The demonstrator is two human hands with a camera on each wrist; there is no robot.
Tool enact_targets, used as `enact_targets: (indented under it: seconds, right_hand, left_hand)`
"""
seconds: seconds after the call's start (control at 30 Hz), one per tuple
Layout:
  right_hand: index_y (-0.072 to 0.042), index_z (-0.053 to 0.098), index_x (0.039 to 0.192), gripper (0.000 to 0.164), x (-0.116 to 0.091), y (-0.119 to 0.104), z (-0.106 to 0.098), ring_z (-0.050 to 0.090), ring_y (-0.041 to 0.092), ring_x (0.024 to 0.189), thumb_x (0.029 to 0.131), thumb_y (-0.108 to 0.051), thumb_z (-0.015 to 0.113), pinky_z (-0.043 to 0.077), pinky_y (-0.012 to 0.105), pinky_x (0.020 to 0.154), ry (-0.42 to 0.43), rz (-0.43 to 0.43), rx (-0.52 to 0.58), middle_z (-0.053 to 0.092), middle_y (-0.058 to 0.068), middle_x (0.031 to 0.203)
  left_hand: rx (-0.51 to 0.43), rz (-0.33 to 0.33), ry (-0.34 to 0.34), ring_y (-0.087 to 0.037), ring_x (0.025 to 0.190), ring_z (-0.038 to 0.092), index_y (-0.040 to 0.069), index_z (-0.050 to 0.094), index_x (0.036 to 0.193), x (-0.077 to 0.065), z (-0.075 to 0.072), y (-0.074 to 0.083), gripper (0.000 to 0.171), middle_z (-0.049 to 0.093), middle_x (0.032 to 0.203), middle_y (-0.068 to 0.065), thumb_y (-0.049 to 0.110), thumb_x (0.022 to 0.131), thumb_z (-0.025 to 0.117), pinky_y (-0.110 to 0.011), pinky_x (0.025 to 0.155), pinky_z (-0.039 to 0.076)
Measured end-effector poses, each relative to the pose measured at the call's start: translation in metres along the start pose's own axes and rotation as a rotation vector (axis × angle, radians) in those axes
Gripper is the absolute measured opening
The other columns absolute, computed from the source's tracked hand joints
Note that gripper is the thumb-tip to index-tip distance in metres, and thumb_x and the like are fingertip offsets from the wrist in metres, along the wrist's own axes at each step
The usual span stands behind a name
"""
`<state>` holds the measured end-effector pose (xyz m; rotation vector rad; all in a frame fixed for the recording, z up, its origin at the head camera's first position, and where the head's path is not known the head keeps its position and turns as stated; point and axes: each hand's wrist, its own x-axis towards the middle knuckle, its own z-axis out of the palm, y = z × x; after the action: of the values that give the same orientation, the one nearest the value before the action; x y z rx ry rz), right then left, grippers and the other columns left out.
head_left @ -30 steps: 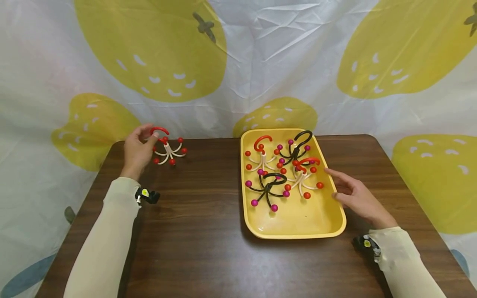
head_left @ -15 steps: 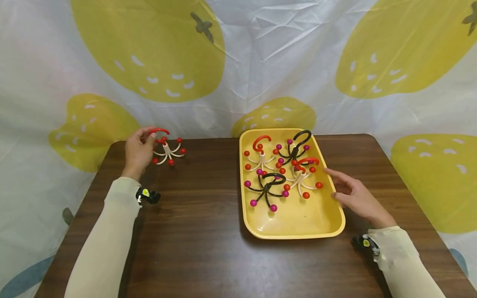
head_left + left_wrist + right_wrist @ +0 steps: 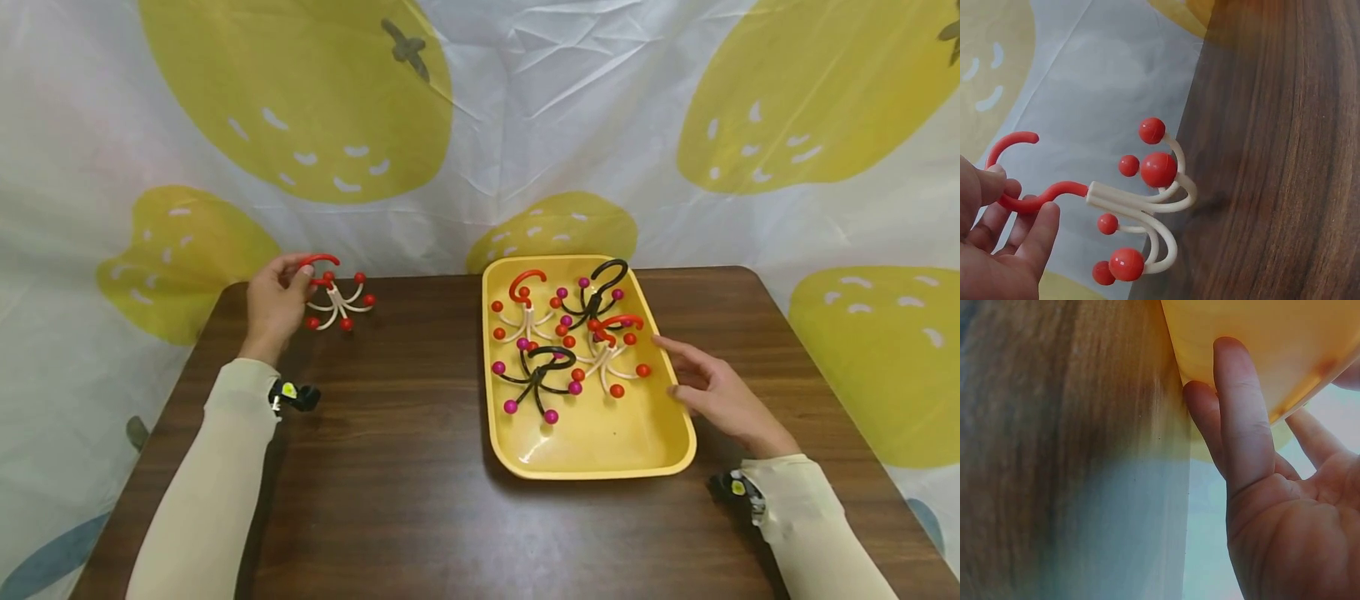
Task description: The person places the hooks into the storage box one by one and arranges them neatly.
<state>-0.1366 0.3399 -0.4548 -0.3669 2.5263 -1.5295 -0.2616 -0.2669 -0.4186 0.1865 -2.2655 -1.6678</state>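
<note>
My left hand (image 3: pixel 272 307) pinches a multi-arm hanging hook (image 3: pixel 337 298) by its red curved top, near the table's far left edge. In the left wrist view, thumb and fingers grip the red part of the hook (image 3: pixel 1119 199); its white arms end in red balls. At the right, my right hand (image 3: pixel 726 402) touches the outer side of a yellow tray (image 3: pixel 592 442). The right wrist view shows that hand's straight fingers against the tray wall (image 3: pixel 1297 344). Inside the tray stand two red-and-white hooks (image 3: pixel 529 312) and two black hooks (image 3: pixel 537 377) with magenta balls.
The dark wood table (image 3: pixel 390 467) carries the tray right of centre, with bare wood between it and my left hand. Behind the far edge hangs a white curtain (image 3: pixel 517 142) with large yellow fruit prints. Small dark devices sit on both wrists, over pale sleeves (image 3: pixel 202 475).
</note>
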Motion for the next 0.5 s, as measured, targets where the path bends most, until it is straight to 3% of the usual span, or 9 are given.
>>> enact_targets:
  seconds: [0.2, 0.5]
  right_hand:
    - [-0.004, 0.038, 0.162, 0.069, 0.001, -0.001, 0.0, 0.071, 0.004, 0.1, 0.098, 0.004, 0.062, 0.065, 0.032, 0.073, 0.0, -0.011, -0.001, 0.06, 0.032, 0.133]
    - [-0.005, 0.038, 0.163, 0.069, 0.0, -0.003, 0.0, 0.071, 0.003, 0.101, 0.099, 0.002, 0.063, 0.065, 0.031, 0.074, -0.002, 0.007, -0.005, 0.059, 0.032, 0.134]
  left_hand:
    - [-0.012, 0.001, 0.004, -0.008, 0.088, 0.068, 0.002, 0.069, 0.134, -0.004, -0.002, 0.002, 0.03, 0.064, 0.096, 0.009, 0.014, 0.106, 0.065, -0.012, 0.074, 0.058]
    - [-0.025, 0.068, -0.015, -0.009, 0.088, 0.07, 0.0, 0.069, 0.131, -0.017, -0.004, 0.012, 0.029, 0.067, 0.096, 0.007, 0.01, 0.105, 0.066, -0.016, 0.076, 0.061]
